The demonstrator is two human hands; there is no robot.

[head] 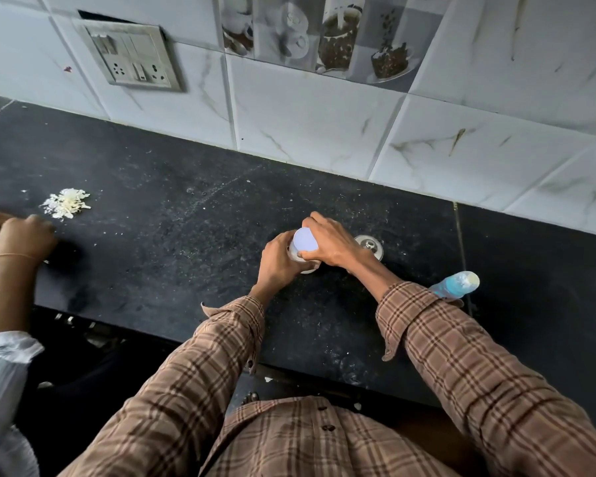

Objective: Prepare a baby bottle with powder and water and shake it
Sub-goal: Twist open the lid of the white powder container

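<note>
A white baby bottle (305, 239) with a pale cap stands upright on the black counter (186, 235). My left hand (279, 256) grips its body from the left. My right hand (327, 239) wraps round its upper part from the right, fingers over the cap's far side. The bottle's lower half is hidden by both hands. A blue water bottle (456, 285) stands to the right, partly behind my right sleeve.
A steel lidded container (370, 244) sits just behind my right hand. A small heap of white shreds (68, 203) lies at the left. Another person's hands (18, 235) rest at the left edge. A tiled wall with a switch panel (131, 56) runs behind.
</note>
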